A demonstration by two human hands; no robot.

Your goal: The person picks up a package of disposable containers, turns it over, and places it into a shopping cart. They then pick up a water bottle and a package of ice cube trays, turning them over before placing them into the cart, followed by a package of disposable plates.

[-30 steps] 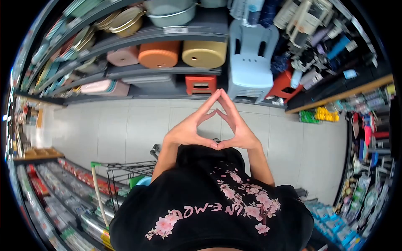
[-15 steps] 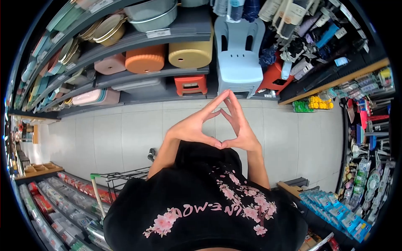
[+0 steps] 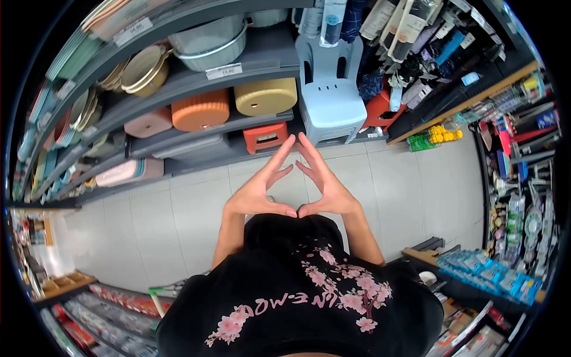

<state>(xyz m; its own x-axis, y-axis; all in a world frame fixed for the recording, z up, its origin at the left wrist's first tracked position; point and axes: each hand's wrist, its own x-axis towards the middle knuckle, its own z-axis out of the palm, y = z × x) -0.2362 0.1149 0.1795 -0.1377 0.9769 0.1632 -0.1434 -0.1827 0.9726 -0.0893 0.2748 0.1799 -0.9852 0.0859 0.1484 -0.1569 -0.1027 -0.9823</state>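
While both arms reach fwd over the floor (image 3: pixel 398 196), my L hand (image 3: pixel 259 191) and R hand (image 3: pixel 326 191) are held up facing each other, fingers straight, nothing in either. Index tips lean in to a peak w/ a thin gap btwn them; thumb tips nearly meet at the bottom, v. close, can't tell if they touch. Shape's roughly a triangle, pale tile showing thru it. Nearest things past the fingertips: red stool (image 3: pixel 264 138) on the low shelf side, just L of the tips in view, & lt-blue chair (image 3: pixel 333 101) standing just R of it, its seat toward me. Above the stool, yellow tub (image 3: pixel 264 95), then orange tub (image 3: pixel 199 110), then pink tub (image 3: pixel 147 122) going L along the shelf. Gray basin (image 3: pixel 214 50) sits one shelf up, w/ price tag (image 3: pixel 224 71) on the edge below. R of the chair, a red plastic item (image 3: pixel 383 110), partly hidden, under hanging wrapped goods (image 3: pixel 416 65). Farther R, green packs (image 3: pixel 421 141) next to yellow packs (image 3: pixel 445 134); blue packs (image 3: pixel 488 275) lower R. Black shirt (image 3: pixel 285 285) w/ pink blossoms & lettering fills the bottom.
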